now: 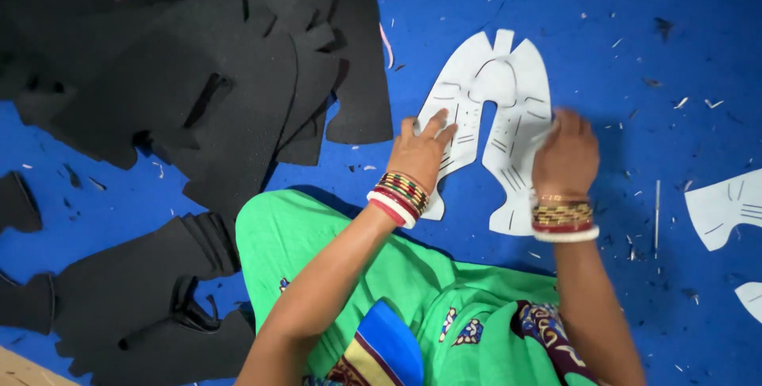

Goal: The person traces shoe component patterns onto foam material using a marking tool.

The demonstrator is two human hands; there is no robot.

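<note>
Two hands are laid on a white paper shoe-upper pattern (496,128), which lies flat on the blue work surface (651,45). Heaped black foam cut-outs (198,76) are spread to the left, apparently kept within reach. A second white pattern piece (724,207) rests apart at the right. The left hand (419,152) is pressed open-fingered on the pattern's left wing, seemingly to pin it. The right hand (565,156) is curled on the right wing; whether anything is gripped cannot be told, blurred as it is.

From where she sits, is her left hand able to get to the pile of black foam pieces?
Probably yes. The left hand rests on the white pattern, and the black foam pieces lie just beside it on the blue mat, nothing between.
</note>
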